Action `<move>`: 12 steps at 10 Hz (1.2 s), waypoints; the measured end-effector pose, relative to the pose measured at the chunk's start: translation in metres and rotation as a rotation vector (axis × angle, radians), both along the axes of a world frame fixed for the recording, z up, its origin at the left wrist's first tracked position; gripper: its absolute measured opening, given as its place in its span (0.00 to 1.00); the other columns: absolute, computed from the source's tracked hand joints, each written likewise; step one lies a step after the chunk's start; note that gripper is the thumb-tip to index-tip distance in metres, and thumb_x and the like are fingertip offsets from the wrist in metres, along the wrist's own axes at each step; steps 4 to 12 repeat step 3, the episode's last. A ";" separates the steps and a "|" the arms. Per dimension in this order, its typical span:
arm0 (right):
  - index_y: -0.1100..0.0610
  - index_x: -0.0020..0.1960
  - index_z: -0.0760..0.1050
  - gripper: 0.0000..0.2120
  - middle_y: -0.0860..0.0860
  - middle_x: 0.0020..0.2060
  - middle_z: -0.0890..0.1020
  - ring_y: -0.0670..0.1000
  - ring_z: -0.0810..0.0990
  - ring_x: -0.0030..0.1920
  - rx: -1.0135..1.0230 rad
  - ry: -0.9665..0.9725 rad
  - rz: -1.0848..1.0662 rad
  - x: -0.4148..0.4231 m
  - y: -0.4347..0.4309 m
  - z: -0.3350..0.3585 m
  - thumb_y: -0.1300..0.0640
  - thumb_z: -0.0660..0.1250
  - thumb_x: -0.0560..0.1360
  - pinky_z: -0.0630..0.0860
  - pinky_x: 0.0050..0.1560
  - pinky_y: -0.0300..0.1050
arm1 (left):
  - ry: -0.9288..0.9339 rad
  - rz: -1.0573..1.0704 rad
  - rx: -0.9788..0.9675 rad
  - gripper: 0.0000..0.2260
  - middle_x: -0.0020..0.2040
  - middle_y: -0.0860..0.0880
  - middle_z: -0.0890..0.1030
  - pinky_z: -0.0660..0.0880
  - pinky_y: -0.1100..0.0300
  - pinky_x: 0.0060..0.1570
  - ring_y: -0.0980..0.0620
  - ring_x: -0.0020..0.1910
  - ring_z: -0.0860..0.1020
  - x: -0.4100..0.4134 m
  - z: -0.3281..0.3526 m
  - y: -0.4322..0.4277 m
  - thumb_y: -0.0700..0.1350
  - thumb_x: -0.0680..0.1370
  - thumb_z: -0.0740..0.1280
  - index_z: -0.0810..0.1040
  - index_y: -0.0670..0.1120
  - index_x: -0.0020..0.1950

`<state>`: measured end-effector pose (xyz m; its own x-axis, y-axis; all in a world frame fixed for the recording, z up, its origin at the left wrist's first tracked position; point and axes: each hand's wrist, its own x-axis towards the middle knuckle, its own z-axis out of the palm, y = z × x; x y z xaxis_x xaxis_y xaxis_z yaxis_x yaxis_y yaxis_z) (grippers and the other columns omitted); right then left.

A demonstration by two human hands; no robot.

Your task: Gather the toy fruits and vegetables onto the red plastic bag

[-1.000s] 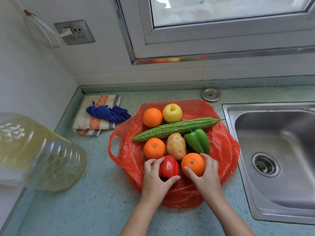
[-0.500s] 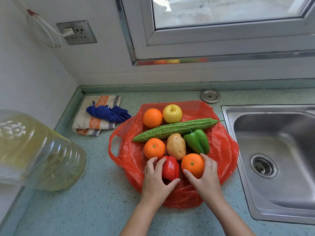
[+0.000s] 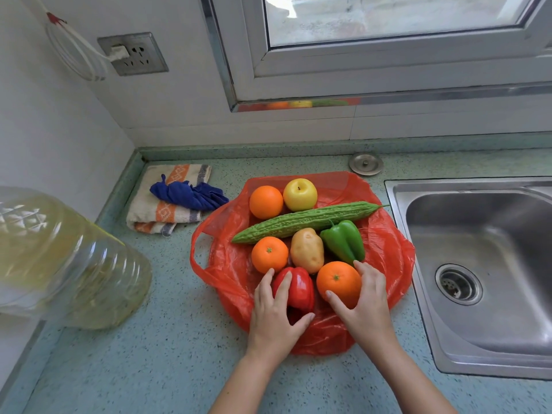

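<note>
The red plastic bag (image 3: 388,249) lies flat on the counter with toy produce on it. At its far side sit an orange (image 3: 265,202) and a yellow apple (image 3: 300,194). A green bitter gourd (image 3: 304,220) lies across the middle. In front of it are a second orange (image 3: 269,254), a potato (image 3: 307,250) and a green pepper (image 3: 343,240). My left hand (image 3: 273,312) grips the red pepper (image 3: 298,288) at the bag's near edge. My right hand (image 3: 363,303) cups a third orange (image 3: 337,282) beside it.
A steel sink (image 3: 478,264) lies to the right of the bag, a round metal cap (image 3: 366,163) behind it. A striped towel (image 3: 161,210) with a blue cloth (image 3: 186,195) lies at the back left. A large oil bottle (image 3: 59,258) stands at the left.
Both hands have slid slightly forward on the bag with the red pepper and the orange, closer to the potato. The other produce has not moved.
</note>
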<state>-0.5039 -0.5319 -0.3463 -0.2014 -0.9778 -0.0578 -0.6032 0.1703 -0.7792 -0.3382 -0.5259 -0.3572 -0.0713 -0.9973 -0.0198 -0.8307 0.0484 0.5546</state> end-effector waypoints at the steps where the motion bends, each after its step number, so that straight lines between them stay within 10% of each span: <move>1: 0.61 0.67 0.63 0.34 0.60 0.65 0.65 0.57 0.62 0.68 -0.020 0.032 0.022 -0.002 0.000 0.001 0.54 0.73 0.67 0.58 0.64 0.44 | 0.004 0.007 -0.021 0.36 0.71 0.42 0.61 0.56 0.55 0.65 0.42 0.69 0.61 0.000 0.002 0.000 0.65 0.67 0.59 0.64 0.49 0.71; 12: 0.61 0.66 0.67 0.28 0.59 0.64 0.68 0.57 0.64 0.67 -0.095 0.108 0.044 -0.002 -0.004 0.018 0.55 0.71 0.70 0.59 0.65 0.46 | 0.029 0.050 -0.161 0.31 0.70 0.40 0.65 0.60 0.49 0.64 0.40 0.68 0.64 0.009 0.019 -0.006 0.61 0.71 0.58 0.67 0.46 0.69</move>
